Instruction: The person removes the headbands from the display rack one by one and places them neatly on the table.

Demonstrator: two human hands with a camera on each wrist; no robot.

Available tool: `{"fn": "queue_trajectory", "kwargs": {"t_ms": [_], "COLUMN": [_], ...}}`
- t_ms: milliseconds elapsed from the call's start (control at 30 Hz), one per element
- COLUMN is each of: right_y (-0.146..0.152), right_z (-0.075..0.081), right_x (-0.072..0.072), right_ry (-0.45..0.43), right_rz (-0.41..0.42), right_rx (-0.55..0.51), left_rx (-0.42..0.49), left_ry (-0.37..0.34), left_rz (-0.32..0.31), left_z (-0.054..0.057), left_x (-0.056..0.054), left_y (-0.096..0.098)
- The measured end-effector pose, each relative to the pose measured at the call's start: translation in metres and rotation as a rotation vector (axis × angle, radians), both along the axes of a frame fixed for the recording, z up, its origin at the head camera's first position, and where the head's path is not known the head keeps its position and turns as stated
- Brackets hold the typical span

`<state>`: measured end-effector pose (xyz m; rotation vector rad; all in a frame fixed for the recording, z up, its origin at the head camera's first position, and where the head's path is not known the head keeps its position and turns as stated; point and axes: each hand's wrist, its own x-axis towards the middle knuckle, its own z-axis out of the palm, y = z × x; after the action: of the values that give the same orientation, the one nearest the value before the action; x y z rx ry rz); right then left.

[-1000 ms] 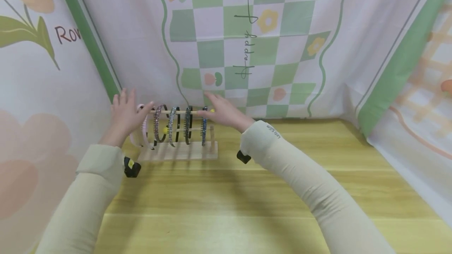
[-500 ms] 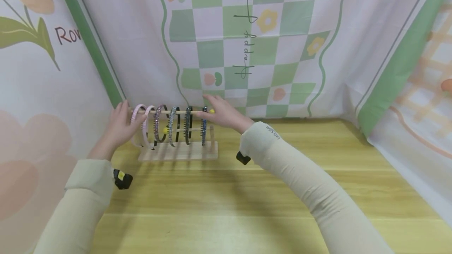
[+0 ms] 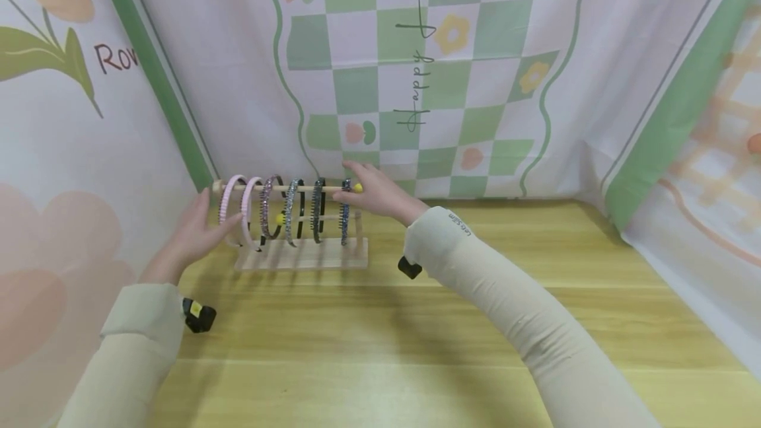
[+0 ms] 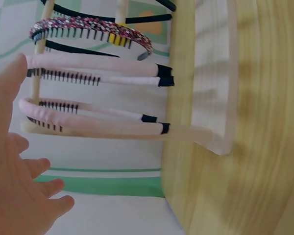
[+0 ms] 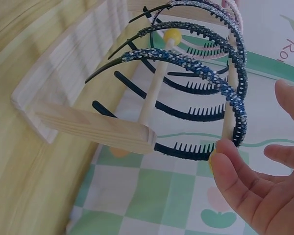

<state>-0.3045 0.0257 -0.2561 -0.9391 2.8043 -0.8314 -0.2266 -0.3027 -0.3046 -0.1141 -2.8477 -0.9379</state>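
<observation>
A wooden rack (image 3: pixel 301 253) stands at the back left of the table, and several headbands hang from its top rod (image 3: pixel 285 188). Two pink headbands (image 3: pixel 228 207) hang at the left end and a blue beaded one (image 3: pixel 343 213) at the right. My left hand (image 3: pixel 199 233) is open just left of the pink headbands (image 4: pixel 88 66), holding nothing, with its thumb (image 4: pixel 12 73) close to them. My right hand (image 3: pixel 374 193) is open at the rod's right end. Its thumb (image 5: pixel 230 161) rests against the yellow cap (image 3: pixel 357 187), beside the blue headband (image 5: pixel 201 73).
Printed fabric walls close in the table (image 3: pixel 416 335) on the left, back and right, and the rack stands close to the back left corner. Light wood surface stretches in front of and to the right of the rack.
My left hand has pulled back down and to the left, off the pink headbands, which now hang on the rod's left end. My right hand has stayed at the rod's right end.
</observation>
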Motion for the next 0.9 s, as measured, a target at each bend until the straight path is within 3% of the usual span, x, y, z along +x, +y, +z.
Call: {"fn": "queue_trajectory", "kwargs": {"t_ms": [300,533,733,900], "right_y": [0.001,0.001,0.000,-0.001], "right_z": [-0.008,-0.010,-0.011,-0.013], "right_x": [-0.005,-0.006,-0.005,-0.006], "right_ry": [-0.048,-0.089,-0.146,-0.185], "right_rz": [0.022,0.012,0.001,-0.013], "right_rx": [-0.047,-0.094,-0.156,-0.195], "left_rx": [0.013,0.011,0.029,-0.024], "left_ry": [-0.061,0.028,-0.067,-0.084], "left_rz": [0.012,-0.016,-0.015,-0.022], "left_z": [-0.026,-0.047,-0.061,-0.071], "left_x": [0.003,0.001,0.002,0.002], "left_y": [-0.008,-0.011,-0.011,-0.011]}}
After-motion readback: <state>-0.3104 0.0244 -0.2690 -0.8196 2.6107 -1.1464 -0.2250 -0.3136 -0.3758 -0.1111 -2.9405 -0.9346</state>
